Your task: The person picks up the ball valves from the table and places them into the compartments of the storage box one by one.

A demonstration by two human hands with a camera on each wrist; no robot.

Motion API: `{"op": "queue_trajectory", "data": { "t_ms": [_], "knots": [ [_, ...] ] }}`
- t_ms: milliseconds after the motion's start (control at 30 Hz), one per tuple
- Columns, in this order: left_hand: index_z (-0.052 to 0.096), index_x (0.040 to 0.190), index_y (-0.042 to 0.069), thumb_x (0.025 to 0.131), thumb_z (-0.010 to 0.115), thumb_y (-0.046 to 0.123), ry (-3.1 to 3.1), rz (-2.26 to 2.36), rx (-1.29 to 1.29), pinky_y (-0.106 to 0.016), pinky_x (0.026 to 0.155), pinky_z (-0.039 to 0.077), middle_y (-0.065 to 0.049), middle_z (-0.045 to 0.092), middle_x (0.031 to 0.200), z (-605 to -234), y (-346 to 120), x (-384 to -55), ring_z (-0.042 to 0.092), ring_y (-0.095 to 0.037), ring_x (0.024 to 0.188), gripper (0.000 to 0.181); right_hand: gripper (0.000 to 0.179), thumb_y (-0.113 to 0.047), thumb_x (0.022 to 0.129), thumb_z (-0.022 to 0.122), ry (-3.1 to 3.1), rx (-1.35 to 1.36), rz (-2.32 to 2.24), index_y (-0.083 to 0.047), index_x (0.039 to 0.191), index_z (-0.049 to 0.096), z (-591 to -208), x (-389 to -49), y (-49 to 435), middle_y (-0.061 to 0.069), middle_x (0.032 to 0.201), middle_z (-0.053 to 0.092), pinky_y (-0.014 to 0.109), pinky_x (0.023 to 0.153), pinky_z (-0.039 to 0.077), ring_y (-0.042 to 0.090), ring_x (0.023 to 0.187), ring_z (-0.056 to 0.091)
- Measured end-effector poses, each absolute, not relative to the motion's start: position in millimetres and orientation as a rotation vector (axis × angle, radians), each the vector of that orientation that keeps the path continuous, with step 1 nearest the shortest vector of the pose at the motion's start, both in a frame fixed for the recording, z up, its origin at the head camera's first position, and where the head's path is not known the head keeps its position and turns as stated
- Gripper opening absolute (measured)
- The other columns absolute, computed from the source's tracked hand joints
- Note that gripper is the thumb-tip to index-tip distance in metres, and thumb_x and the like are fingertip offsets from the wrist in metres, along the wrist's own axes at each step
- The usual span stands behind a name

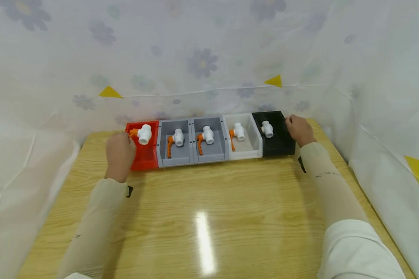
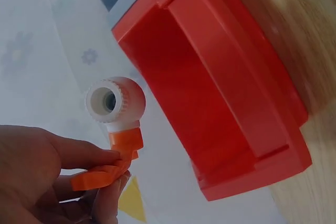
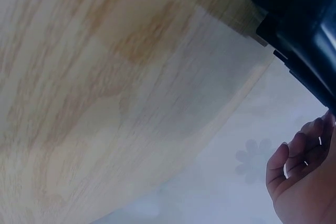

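My left hand [image 1: 120, 153] pinches a white ball valve [image 2: 116, 99] by its orange lever handle [image 2: 105, 174], between thumb and fingers. In the head view the valve overlaps the red bin [image 1: 146, 159], at the left end of a row of bins. At the other end, my right hand [image 1: 299, 129] is at the right rim of the black bin [image 1: 281, 141], fingers curled, fingertips at its edge. The right thumb is hidden in the right wrist view. Another white valve [image 1: 267, 129] lies in the black bin, its handle mostly out of sight.
Two grey bins [image 1: 175, 160] and a white bin [image 1: 245, 154] stand between the red and black ones, each with one orange-handled white valve. The row sits at the back of the wooden table [image 1: 167, 217], close to a flower-patterned curtain [image 1: 181, 50].
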State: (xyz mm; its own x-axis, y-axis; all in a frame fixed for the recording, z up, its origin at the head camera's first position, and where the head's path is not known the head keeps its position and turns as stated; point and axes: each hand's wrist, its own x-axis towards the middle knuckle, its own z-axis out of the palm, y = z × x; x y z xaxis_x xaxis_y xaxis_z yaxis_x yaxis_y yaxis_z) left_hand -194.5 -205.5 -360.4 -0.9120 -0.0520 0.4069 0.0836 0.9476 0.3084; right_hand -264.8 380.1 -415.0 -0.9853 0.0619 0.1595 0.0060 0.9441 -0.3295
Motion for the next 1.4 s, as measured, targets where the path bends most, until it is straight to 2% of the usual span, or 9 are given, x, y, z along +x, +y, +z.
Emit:
{"op": "queue_trajectory", "data": {
  "t_ms": [67,200,533,933,1200,1400],
  "knots": [
    [0.058,0.079,-0.013,0.088,0.048,0.003,-2.736,-0.401,0.036,-0.047,0.067,0.047,-0.024,0.052,0.073,-364,-201,-201,0.051,-0.038,0.069,0.022,0.038,-0.031,0.101,0.028,-2.929,-0.049,0.493,-0.002,0.084,0.045,-413,-264,380,0.015,0.067,0.043,0.042,0.055,0.033,0.029,0.056,0.041],
    [0.058,0.095,-0.016,0.09,0.049,0.006,-2.827,-0.357,0.147,-0.047,0.075,0.048,-0.027,0.052,0.088,-369,-192,-211,0.051,-0.039,0.08,0.024,0.042,-0.034,0.101,0.025,-2.929,-0.044,0.489,-0.001,0.084,0.044,-410,-263,381,0.015,0.068,0.043,0.042,0.055,0.033,0.03,0.057,0.041],
    [0.052,0.114,-0.014,0.088,0.059,0.008,-2.985,-0.221,0.208,-0.048,0.08,0.048,-0.031,0.049,0.103,-382,-184,-222,0.05,-0.041,0.091,0.035,0.046,-0.037,0.101,0.022,-2.956,-0.05,0.477,-0.001,0.087,0.046,-410,-264,381,0.015,0.07,0.045,0.043,0.057,0.034,0.03,0.058,0.043],
    [0.054,0.111,-0.013,0.087,0.061,0.007,-3.015,-0.257,0.274,-0.052,0.078,0.048,-0.031,0.051,0.099,-408,-182,-232,0.054,-0.042,0.087,0.032,0.045,-0.037,0.101,0.022,-2.963,-0.053,0.484,-0.002,0.089,0.047,-410,-261,381,0.015,0.07,0.046,0.042,0.057,0.035,0.029,0.059,0.044],
    [0.056,0.101,-0.014,0.092,0.049,0.004,-2.979,-0.299,0.265,-0.053,0.067,0.05,-0.032,0.055,0.091,-420,-190,-234,0.059,-0.046,0.08,0.022,0.044,-0.037,0.101,0.023,-2.972,-0.063,0.483,-0.002,0.089,0.047,-411,-262,382,0.016,0.071,0.046,0.042,0.056,0.035,0.03,0.059,0.044],
    [0.059,0.099,-0.013,0.092,0.049,0.003,-2.991,-0.298,0.228,-0.053,0.065,0.05,-0.032,0.06,0.091,-418,-193,-234,0.06,-0.045,0.077,0.02,0.042,-0.037,0.101,0.024,-2.962,-0.068,0.496,-0.003,0.086,0.046,-411,-262,382,0.015,0.071,0.045,0.042,0.056,0.034,0.029,0.058,0.043]
  ]
}}
